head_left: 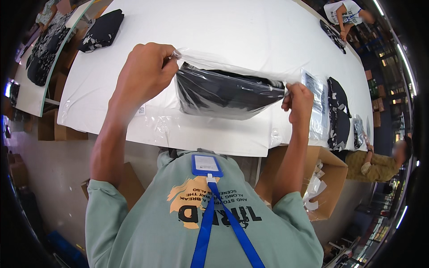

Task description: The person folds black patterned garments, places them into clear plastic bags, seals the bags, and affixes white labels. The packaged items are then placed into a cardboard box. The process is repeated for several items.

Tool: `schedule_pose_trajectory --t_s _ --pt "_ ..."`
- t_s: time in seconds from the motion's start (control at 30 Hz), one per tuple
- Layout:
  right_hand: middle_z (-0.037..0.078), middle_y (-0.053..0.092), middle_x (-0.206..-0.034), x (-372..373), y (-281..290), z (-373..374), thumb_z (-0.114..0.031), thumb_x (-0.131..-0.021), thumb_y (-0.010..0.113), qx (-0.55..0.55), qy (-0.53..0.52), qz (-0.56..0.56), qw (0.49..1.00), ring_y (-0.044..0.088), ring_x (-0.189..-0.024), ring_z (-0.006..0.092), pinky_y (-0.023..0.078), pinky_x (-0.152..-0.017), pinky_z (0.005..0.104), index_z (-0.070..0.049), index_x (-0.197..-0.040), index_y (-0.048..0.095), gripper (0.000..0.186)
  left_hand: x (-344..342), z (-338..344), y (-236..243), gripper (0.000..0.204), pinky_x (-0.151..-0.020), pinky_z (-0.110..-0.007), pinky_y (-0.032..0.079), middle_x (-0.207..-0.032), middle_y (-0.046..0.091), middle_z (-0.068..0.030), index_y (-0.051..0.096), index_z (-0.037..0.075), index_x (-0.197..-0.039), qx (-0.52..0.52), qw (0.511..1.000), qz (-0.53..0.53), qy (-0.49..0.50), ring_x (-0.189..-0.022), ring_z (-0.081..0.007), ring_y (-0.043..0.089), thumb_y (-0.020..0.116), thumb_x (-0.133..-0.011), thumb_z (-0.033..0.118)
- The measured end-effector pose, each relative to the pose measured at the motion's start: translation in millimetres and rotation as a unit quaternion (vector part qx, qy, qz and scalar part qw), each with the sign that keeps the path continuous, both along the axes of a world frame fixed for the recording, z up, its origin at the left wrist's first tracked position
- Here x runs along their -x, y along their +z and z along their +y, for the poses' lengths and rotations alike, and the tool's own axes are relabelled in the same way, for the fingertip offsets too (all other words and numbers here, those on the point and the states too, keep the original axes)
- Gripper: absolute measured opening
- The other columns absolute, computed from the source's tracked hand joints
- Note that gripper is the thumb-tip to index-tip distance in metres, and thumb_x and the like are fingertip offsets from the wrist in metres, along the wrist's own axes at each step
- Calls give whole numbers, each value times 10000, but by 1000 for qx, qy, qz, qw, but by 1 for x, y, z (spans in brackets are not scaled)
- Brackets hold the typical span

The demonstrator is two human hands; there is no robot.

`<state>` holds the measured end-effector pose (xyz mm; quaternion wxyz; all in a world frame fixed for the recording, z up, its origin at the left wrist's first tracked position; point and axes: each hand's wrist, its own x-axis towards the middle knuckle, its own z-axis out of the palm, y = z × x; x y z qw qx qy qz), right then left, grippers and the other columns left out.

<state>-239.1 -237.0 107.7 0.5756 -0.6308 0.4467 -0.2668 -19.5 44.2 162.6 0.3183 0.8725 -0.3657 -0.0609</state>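
Observation:
Between my hands is a clear plastic bag (214,113) with a folded black garment (223,89) inside it. My left hand (149,67) pinches the bag's upper left corner, fingers closed on the film. At the opposite corner my right hand (298,100) grips the film between thumb and fingers. The bag's edge is stretched taut between the two hands, over the near part of the white table (250,31). A small white printed tag (141,109) lies on the table beside my left wrist.
Right of my hand lie flat clear bags (315,107) and folded black patterned garments (338,114). Another folded garment (103,30) sits far left. An open carton (328,178) with plastic scraps stands below the table at right. Other people (375,165) are at the table's right side.

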Motion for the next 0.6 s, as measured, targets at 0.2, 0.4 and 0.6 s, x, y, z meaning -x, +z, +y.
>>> schedule_pose_trajectory --t_s 0.2,0.4,0.6 --pt "13 452 -536 -32 12 -31 -47 -809 663 73 -17 -77 994 429 -379 125 364 -353 282 -65 -638 516 226 7 15 -47 154 -581 -256 529 -727 678 -87 645 -34 -1013 97 961 245 -84 -635 -118 650 559 -891 3" --pt "31 474 -547 -160 47 -1 -145 -730 642 306 21 -58 950 499 -522 137 398 -497 348 -52 -638 515 182 76 -22 -127 55 -699 -307 611 -908 719 -155 499 11 -976 145 868 446 -165 -836 -206 729 532 -972 -32" --pt "99 689 -758 -183 -15 88 -284 -796 656 320 334 43 886 665 -728 285 523 -686 375 -52 -870 659 244 100 -14 -202 98 -797 -310 573 -1051 723 -124 582 -5 -1044 91 861 454 -209 -951 -183 702 568 -950 -26"
